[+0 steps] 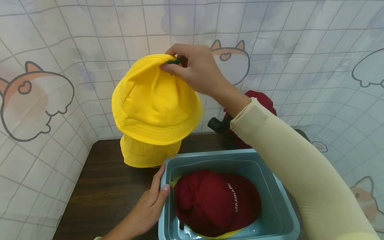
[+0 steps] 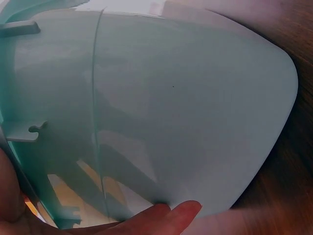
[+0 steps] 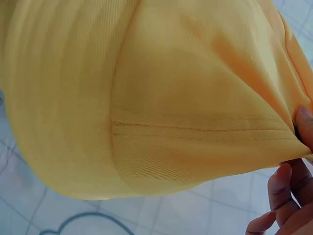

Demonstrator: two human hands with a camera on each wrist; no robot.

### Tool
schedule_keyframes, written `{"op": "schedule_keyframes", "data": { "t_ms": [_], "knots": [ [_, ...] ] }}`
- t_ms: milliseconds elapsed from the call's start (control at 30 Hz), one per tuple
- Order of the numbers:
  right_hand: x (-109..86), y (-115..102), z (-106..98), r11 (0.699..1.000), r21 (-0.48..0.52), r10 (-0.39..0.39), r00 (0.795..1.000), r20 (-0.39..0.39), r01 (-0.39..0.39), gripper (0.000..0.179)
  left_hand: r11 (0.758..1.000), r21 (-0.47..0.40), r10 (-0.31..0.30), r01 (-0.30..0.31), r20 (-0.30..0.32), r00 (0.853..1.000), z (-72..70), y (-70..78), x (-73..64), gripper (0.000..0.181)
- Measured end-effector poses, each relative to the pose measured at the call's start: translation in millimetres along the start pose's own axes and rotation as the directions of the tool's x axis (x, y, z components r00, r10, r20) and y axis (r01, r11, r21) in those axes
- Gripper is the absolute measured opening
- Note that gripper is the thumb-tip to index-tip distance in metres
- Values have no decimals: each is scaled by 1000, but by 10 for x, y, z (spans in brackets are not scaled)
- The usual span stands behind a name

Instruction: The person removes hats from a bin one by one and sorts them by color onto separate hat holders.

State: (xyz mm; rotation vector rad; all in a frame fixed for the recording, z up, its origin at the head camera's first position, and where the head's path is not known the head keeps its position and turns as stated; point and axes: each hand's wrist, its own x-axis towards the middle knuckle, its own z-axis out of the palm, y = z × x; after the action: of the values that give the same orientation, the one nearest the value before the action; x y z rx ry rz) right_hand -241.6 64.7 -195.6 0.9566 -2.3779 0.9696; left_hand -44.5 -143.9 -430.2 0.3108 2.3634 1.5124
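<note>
My right hand (image 1: 198, 68) pinches a yellow bucket hat (image 1: 156, 103) at the top of its crown, where a small dark green bit shows. The hat hangs brim down, above a second yellow hat (image 1: 150, 151) that stands on the table. Close up in the right wrist view, the held hat's stitched brim and side (image 3: 195, 98) fill much of the picture. My left hand (image 1: 147, 206) grips the left side of a light blue plastic bin (image 1: 210, 154), thumb at the rim and fingers along the outer wall (image 2: 186, 122). Inside the bin lies a dark red cap (image 1: 214, 201) with white lettering.
Behind the bin, partly covered by my right arm, are a dark red hat (image 1: 262, 100) and a black stand-like object (image 1: 217, 125). Yellow fabric (image 1: 222, 234) peeks out under the red cap. A gridded cloth (image 1: 99, 50) hangs around the dark wooden table (image 1: 99, 186).
</note>
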Motion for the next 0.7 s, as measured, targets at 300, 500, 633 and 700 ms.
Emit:
{"op": "schedule_keyframes", "data": {
  "t_ms": [300,500,633,700],
  "knots": [
    [243,-20,377,997,-65,34,998,43,-32,29,1000,-27,-14,14,16,1000,-13,15,2,64],
    [381,-42,589,991,-98,94,992,78,-86,30,1000,-7,-6,6,-6,1000,-4,1,4,63],
    [454,-64,685,986,-129,117,989,86,-105,31,1000,1,-7,7,-16,1000,2,0,7,64],
    [477,-73,732,983,-144,128,987,93,-114,31,1000,-1,-11,11,-15,1000,0,1,10,64]
  ]
}}
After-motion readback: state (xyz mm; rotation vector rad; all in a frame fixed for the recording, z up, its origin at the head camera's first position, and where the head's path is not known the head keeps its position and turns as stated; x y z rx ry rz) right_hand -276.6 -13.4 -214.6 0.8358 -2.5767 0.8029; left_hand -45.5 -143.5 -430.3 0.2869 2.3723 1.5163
